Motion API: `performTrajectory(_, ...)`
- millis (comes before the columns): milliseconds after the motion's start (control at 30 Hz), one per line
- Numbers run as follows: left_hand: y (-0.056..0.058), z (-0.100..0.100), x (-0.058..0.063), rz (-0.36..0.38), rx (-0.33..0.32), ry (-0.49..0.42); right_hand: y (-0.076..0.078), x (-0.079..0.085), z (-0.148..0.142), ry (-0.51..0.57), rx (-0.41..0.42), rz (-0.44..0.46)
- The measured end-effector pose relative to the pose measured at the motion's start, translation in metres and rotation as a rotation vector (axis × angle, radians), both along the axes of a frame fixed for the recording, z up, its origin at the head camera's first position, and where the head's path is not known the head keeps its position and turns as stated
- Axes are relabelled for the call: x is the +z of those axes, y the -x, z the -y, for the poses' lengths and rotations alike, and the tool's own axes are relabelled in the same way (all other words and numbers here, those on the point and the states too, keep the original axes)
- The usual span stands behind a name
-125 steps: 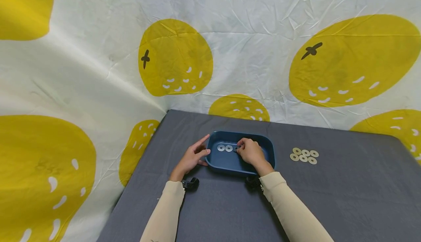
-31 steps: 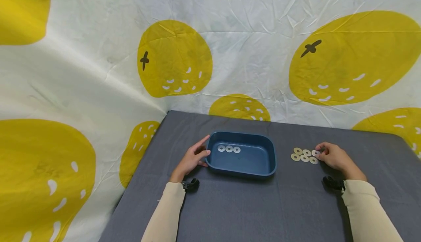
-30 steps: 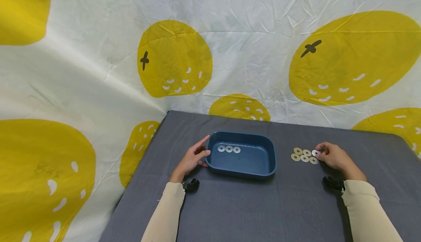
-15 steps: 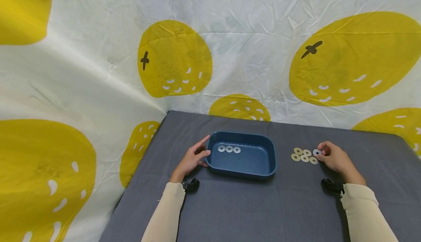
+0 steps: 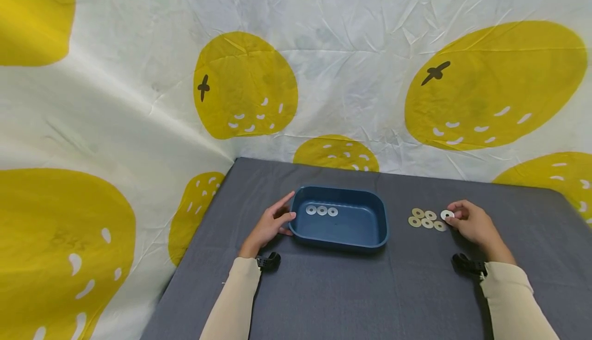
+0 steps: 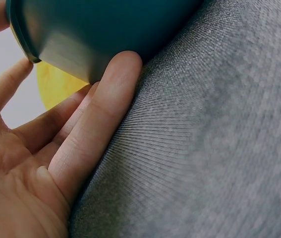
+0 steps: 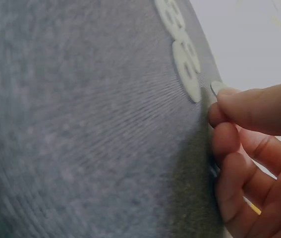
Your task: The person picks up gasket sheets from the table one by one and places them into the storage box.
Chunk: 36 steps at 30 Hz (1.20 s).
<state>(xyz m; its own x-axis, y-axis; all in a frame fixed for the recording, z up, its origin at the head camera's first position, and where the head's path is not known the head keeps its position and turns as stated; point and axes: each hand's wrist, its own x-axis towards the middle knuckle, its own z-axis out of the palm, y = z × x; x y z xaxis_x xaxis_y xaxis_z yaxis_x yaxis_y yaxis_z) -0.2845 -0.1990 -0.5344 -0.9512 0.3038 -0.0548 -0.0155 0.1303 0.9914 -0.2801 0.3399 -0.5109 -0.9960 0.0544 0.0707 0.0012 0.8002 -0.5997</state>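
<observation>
My left hand [image 5: 268,227] rests against the left end of a blue rectangular tray [image 5: 342,241]. Its thumb lies over the rim and the other fingers stretch along the outer wall, as the left wrist view shows. Inside the tray, 3 silver washers [image 5: 321,210] lie in a row near the back left. To the right of the tray, my right hand [image 5: 474,224] pinches a flat round washer [image 5: 447,215] between thumb and fingertips. It is tilted, and in the right wrist view only its edge [image 7: 217,87] shows. Just left of this hand lie several loose washers [image 5: 427,223].
A grey cloth [image 5: 342,299] covers the table. White fabric with yellow fruit prints [image 5: 347,98] hangs behind and to the left. Each wrist carries a black strap-on camera, the left one [image 5: 269,262] near the tray's front left and the right one [image 5: 467,264] over the cloth.
Earlier my right hand was in the tray at the third washer; it has since moved right to the loose washers. There it has lifted and tilted one. My left hand stays put.
</observation>
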Motion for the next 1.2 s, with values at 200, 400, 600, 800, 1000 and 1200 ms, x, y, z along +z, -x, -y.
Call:
performTrajectory(200, -0.001, 0.0, -0.001, 0.0, 0.003, 0.007, -0.008, 0.009, 0.005, 0.101, -0.014, 0.029)
performTrajectory(400, -0.001, 0.002, -0.001, -0.012, -0.021, -0.018, -0.011, 0.02, 0.013, 0.165, -0.004, 0.055)
performTrajectory(600, -0.001, 0.003, -0.001, -0.014, -0.027, -0.018, -0.016, 0.033, 0.028, 0.191, 0.014, 0.037)
performTrajectory(800, -0.001, 0.002, -0.001, -0.021, -0.021, -0.011, -0.02, 0.046, 0.047, 0.213, 0.032, 0.018)
performTrajectory(1000, -0.001, 0.002, -0.001, -0.024, -0.021, -0.018, -0.02, 0.053, 0.065, 0.245, 0.069, -0.017)
performTrajectory(1200, 0.0, 0.002, -0.003, -0.025, -0.02, -0.022, -0.023, 0.061, 0.084, 0.246, 0.089, -0.045)
